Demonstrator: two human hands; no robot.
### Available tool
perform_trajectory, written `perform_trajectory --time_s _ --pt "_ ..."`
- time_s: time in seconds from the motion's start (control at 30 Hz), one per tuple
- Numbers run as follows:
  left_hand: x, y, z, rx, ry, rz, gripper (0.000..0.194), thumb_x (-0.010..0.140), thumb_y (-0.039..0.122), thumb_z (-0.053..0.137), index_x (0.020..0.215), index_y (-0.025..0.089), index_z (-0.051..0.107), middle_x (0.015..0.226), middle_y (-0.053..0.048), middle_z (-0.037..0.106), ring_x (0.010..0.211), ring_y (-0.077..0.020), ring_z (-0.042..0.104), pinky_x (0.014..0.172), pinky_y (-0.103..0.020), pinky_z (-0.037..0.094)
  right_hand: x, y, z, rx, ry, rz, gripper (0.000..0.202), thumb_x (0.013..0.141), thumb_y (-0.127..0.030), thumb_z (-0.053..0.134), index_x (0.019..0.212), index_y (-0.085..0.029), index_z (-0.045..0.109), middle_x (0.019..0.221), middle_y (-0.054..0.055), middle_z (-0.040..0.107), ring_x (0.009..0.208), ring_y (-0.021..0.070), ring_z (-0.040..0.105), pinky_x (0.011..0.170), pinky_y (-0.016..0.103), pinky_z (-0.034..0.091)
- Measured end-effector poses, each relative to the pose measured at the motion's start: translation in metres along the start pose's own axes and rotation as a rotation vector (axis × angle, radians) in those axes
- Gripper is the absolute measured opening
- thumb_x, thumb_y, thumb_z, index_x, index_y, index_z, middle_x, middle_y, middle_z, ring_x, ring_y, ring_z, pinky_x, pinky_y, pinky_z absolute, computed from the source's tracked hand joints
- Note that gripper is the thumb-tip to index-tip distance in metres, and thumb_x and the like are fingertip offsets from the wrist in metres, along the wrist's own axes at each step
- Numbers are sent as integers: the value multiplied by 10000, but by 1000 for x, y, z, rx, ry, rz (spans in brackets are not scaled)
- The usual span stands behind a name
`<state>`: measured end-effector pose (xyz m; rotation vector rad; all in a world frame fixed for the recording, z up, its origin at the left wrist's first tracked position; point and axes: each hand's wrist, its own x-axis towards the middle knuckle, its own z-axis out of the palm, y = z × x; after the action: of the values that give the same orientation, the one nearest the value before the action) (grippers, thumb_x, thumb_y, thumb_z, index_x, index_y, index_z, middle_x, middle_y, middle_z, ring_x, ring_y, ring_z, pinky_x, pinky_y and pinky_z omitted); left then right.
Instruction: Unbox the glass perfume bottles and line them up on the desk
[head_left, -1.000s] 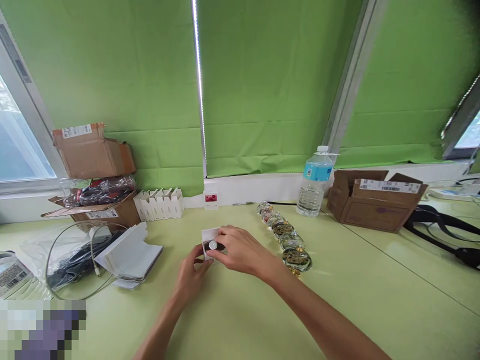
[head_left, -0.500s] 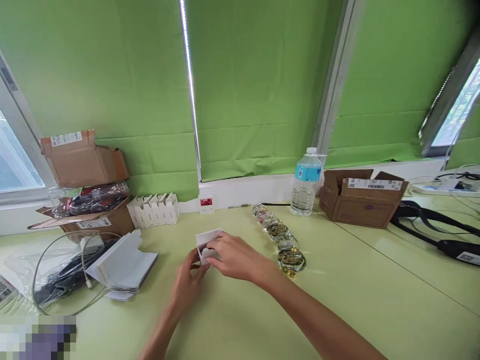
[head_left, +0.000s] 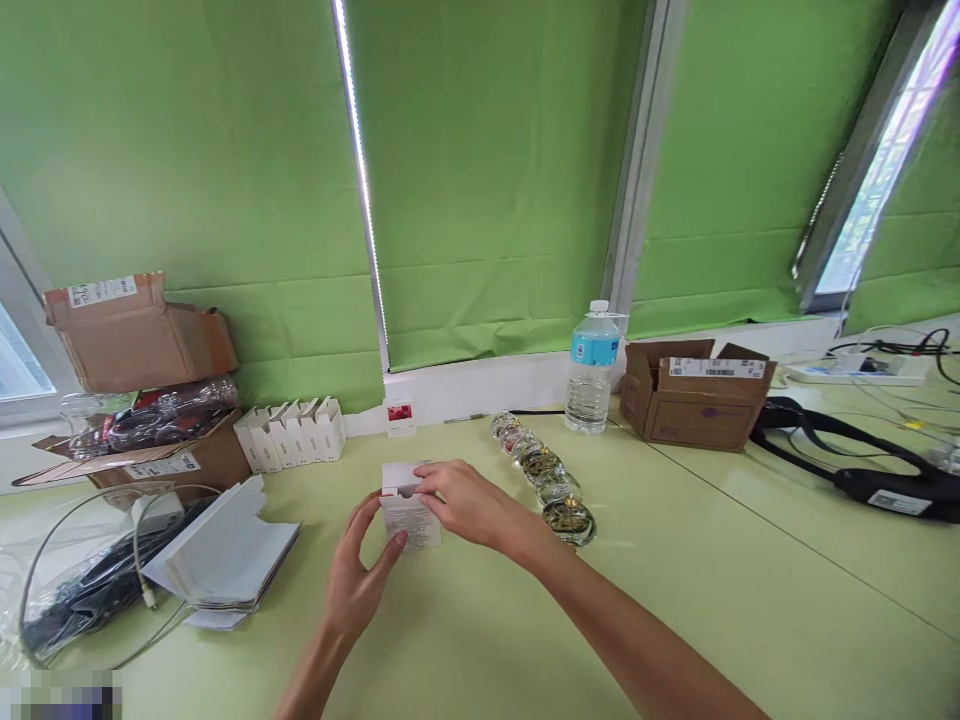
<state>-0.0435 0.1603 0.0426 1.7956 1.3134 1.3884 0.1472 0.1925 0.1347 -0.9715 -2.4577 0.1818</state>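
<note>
A small white carton [head_left: 410,522] stands in front of me with printed text on the side facing me. Its lid flap [head_left: 400,475] looks nearly folded down, with a notch at the front edge. My left hand [head_left: 361,565] grips the carton's left side, thumb low on the front and fingers higher up. At the top right corner, my right hand [head_left: 476,508] pinches the lid area; its fingertips partly cover that edge. Whatever lies inside the carton is hidden. Just beyond my right wrist runs a row of clear, shiny round packets [head_left: 541,465] with gold-coloured bits.
Several white cartons [head_left: 289,437] line the back left, near a small white box with a red picture [head_left: 400,416]. Flat white cardboard sheets [head_left: 232,560] and a bagged cable [head_left: 112,565] lie left. A water bottle [head_left: 590,385], brown box [head_left: 694,405] and black headset [head_left: 862,470] stand right.
The carton's raised flap has come down over its opening, and the printed side now faces me. My right fingers have moved from the opening to the lid's edge. The view has shifted right.
</note>
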Motion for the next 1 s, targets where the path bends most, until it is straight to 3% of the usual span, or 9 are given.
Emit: perform_trajectory --time_s 0.17,0.33,0.53,0.7,0.83,0.93,1.0 --pt "2 10 4 -242 -41 -31 395 901 416 483 1249 229 488 1314 -83 546 1219 -248 494 959 -349 443 4 9 4 14 117 128 237 880 -218 489 971 -184 706 1064 74 683 980 188 620 882 274 427" --pt "1 7 6 -278 13 -65 401 880 429 522 1231 238 493 1328 -88 530 1204 -254 510 919 -349 477 6 12 14 86 204 174 244 871 -189 488 1033 -180 671 1039 56 698 960 181 627 846 268 452" --pt "2 4 4 -263 0 -24 389 883 386 533 1240 239 487 1301 -86 549 1207 -246 507 965 -385 458 8 12 19 146 258 153 261 843 -151 502 1044 -195 662 1082 48 662 911 159 623 785 256 488" --pt "1 6 2 -108 5 46 382 897 352 516 1266 262 474 1361 -75 493 1238 -233 478 1025 -414 413 9 13 15 200 258 153 267 798 -166 574 1050 -185 659 1022 53 683 899 171 625 830 289 490" --pt "-2 8 2 168 130 149 345 899 312 514 1243 286 494 1461 -50 357 1354 -232 317 1097 -443 318 9 16 15 275 247 161 216 812 -164 544 972 -180 688 985 58 681 859 158 628 753 257 517" --pt "-4 8 1 322 225 213 272 901 294 505 1170 265 540 1442 -66 357 1317 -235 369 1073 -439 348 9 16 17 255 245 176 198 796 -156 555 925 -181 703 974 63 674 835 153 627 727 243 515" --pt "-4 7 1 361 221 235 256 904 290 499 1154 259 543 1381 -75 421 1259 -228 436 1033 -421 393 8 13 17 207 216 157 201 801 -170 555 928 -200 708 952 48 692 825 157 634 757 260 498"
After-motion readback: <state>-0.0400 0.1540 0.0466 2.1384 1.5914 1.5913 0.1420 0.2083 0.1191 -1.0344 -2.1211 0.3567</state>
